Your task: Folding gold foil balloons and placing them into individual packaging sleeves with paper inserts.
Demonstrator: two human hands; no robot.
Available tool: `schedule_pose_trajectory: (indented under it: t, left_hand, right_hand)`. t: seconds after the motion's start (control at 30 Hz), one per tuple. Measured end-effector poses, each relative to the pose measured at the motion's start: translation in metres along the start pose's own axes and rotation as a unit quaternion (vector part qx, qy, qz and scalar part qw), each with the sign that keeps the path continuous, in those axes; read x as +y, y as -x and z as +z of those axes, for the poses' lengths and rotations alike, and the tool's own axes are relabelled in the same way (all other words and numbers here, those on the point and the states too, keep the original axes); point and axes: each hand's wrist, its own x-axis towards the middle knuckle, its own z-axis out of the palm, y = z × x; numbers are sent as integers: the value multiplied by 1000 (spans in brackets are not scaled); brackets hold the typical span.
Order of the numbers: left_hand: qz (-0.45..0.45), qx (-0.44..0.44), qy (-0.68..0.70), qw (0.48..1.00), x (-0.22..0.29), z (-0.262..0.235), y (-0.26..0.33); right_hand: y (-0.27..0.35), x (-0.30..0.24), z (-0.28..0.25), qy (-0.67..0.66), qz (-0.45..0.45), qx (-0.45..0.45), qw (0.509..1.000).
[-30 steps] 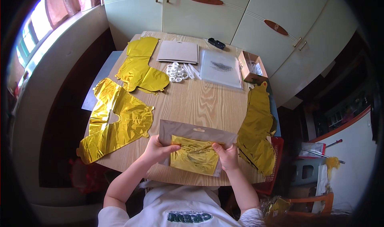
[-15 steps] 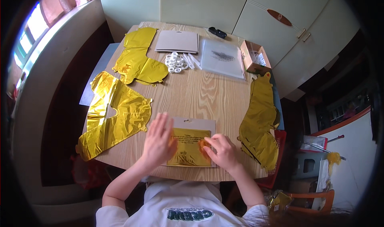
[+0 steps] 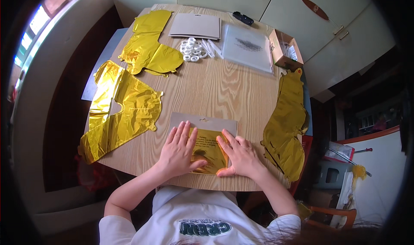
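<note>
Left hand now lies lowered and right hand uncurled since the earlier frame, both, as I view them, flat with fingers extended, grasping nothing, on one already gold-filled packet directly beneath, while three gold foil shapes lie unpacked, two left of the grip, one right.

The tabletop lies free beyond the hands, up to white rings, between gold foil pieces

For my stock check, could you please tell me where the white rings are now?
In the head view, the white rings lie above and left of centre, between a gold foil sheet and the white sticks.
</note>
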Motion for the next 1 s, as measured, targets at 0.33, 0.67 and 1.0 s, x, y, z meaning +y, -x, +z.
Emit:
schedule_pose_trajectory:
  t: [0.33,0.67,1.0]
  left_hand:
    - [-36,-14,-20,999,-21,-1,7]
    - [-230,137,690,673,-43,-8,-15]
    - [107,227,595,763,-26,-30,7]
  right_hand:
    - [-1,-5,-9,-35,113,-119,986]
    - [7,-18,-1,-47,139,-81,986]
    - [59,-50,-61,-251,168,407,862]
